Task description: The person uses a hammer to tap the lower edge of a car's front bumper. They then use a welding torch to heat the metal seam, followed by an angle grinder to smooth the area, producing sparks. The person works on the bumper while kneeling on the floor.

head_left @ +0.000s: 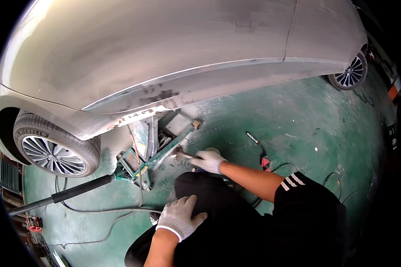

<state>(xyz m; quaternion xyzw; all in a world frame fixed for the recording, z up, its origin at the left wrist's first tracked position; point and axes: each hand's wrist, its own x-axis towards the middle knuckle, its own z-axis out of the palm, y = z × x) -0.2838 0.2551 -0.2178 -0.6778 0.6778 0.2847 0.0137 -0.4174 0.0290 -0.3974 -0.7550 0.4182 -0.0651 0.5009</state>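
Observation:
In my right hand [209,161], gloved in white, is a hammer [178,152]; its handle runs into my closed fingers and its head points left, near the floor jack. My left hand [179,216], also gloved, lies on my bent leg with the thumb apart from the fingers and nothing in it. Beyond both hands is a grey car body [178,49]. Bare, uneven metal shows along its damaged lower sill [140,116]. A green floor jack [158,153] stands below that sill, and the hammer head is close to its right side.
The jack's long padded handle [84,189] reaches out to the left. A wheel [53,151] stands at the left and another wheel [349,73] at the far right. A welding torch [265,162] lies on the green floor [236,111]. Cables [102,210] cross the floor.

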